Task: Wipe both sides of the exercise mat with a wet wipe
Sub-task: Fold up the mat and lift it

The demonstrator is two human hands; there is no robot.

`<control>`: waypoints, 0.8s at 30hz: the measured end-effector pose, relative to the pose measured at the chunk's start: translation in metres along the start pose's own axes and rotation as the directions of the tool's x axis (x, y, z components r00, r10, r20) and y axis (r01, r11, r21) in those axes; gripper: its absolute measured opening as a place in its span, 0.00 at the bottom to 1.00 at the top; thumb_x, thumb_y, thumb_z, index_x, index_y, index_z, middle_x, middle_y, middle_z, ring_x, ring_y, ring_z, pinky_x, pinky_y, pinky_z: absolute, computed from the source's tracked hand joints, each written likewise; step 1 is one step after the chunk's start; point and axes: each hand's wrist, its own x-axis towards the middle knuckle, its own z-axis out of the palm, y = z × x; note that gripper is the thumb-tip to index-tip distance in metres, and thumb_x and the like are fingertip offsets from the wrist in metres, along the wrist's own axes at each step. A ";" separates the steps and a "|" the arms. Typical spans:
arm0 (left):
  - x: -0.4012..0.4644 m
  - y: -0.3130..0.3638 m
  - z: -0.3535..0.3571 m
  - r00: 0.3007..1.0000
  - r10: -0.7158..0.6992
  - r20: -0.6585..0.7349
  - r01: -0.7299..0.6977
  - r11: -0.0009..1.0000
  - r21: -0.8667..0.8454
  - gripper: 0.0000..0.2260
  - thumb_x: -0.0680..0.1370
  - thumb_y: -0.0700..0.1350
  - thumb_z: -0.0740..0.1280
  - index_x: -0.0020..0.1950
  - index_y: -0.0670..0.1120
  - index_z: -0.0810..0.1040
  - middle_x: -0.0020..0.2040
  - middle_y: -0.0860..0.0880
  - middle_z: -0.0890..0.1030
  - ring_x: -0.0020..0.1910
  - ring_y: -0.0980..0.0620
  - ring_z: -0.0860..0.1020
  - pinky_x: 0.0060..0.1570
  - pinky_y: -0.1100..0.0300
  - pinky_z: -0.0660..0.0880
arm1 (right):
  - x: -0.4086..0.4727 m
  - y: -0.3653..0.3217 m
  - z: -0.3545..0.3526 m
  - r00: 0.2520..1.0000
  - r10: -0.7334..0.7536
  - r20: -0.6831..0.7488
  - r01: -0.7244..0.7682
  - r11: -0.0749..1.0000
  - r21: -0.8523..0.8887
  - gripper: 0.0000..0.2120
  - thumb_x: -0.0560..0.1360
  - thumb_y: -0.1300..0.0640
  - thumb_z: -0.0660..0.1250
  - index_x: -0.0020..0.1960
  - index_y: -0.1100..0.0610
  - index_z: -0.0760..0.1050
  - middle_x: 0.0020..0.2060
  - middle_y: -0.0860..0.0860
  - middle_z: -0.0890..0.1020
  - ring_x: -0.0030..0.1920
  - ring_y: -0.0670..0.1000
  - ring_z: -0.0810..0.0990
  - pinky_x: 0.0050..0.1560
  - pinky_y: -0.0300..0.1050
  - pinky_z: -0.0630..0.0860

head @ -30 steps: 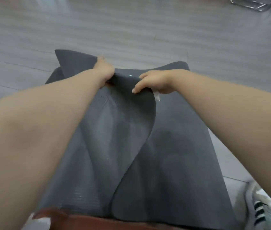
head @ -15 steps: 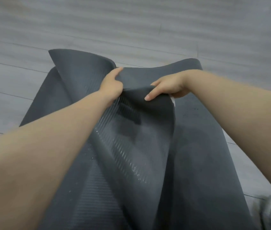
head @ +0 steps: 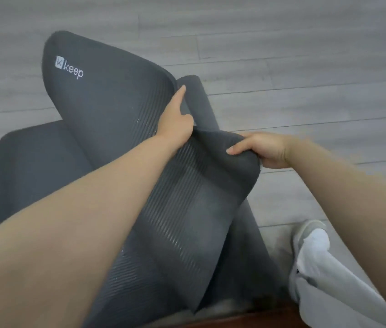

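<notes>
The dark grey exercise mat (head: 107, 110) lies on the floor, its right edge lifted and folded over toward the left. Its ribbed underside faces up, with a white "keep" logo near the raised far corner. My left hand (head: 175, 119) grips the lifted edge at the middle, thumb up along the fold. My right hand (head: 263, 150) grips the same edge nearer to me, fingers curled over the mat. A sliver of the white wet wipe (head: 261, 167) shows under my right hand.
Grey wood-plank floor (head: 282, 55) surrounds the mat. My leg in light trousers and a pale shoe (head: 310, 235) stand at the lower right beside the mat. A brown strip runs along the bottom edge.
Both hands have lifted the mat's edge higher and carried it left. The far corner has turned over, showing the logo and more ribbed underside. The view has swung right.
</notes>
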 end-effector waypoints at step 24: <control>-0.036 0.373 0.409 0.857 -0.039 0.513 -0.079 0.975 0.207 0.37 0.76 0.29 0.53 0.81 0.57 0.55 0.77 0.61 0.60 0.61 0.72 0.69 0.54 0.73 0.71 | -0.306 0.113 -0.286 0.661 0.138 -0.738 0.204 0.913 0.353 0.06 0.75 0.49 0.67 0.43 0.47 0.71 0.36 0.43 0.76 0.39 0.46 0.75 0.40 0.40 0.72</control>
